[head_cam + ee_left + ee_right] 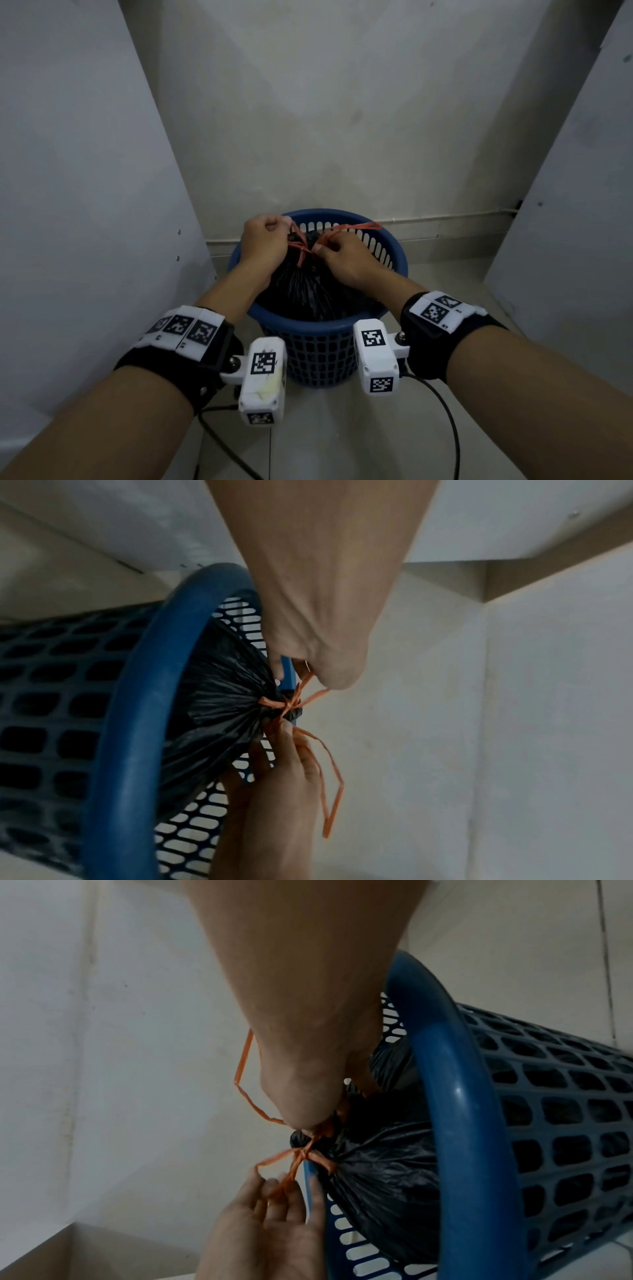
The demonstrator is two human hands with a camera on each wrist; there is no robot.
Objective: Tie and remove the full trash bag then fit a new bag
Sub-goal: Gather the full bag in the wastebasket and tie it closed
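A blue mesh basket (318, 323) stands on the floor against the back wall, with a full black trash bag (305, 291) inside it. The bag's neck is gathered and bound by an orange string (301, 248) crossed into a knot. My left hand (286, 224) pinches one string end at the left of the neck. At the right of the neck my right hand (320, 245) pinches the other end, and a loose loop trails off to the right. The wrist views show the knot (287, 704) (301, 1153) sitting between the two hands, above the basket rim (137, 723) (455, 1096).
White panels (85, 171) (582, 205) close in on the left and right, leaving a narrow tiled floor strip (342, 438). A pale wall (325, 120) with a thin cable along its base is right behind the basket. Black cables (448, 421) hang from my wrist cameras.
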